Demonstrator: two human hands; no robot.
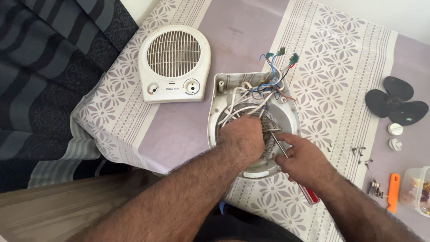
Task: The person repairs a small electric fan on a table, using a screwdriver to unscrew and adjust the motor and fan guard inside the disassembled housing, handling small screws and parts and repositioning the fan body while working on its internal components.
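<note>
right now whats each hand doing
left hand: curled closed inside the open heater housing, grip hidden
right hand: closed on a screwdriver

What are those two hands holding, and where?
The right hand holds a screwdriver by its red handle. The left hand presses into the open heater shell; its grip is hidden.

The open shell (286, 112) was crowded; the left hand (242, 136) filled its middle over the coil (270, 134), and the right hand (304, 161) with a screwdriver (280, 145) closed the near right side; wires (264, 92) blocked the far rim. The cloth (179, 130) between shell and front cover (174, 62) lay open, also the far strip behind; at right, fan blade (396, 101), knobs (395, 136), screws (360, 152), orange tool (393, 192) and tub (419, 188) narrowed the way.
</note>
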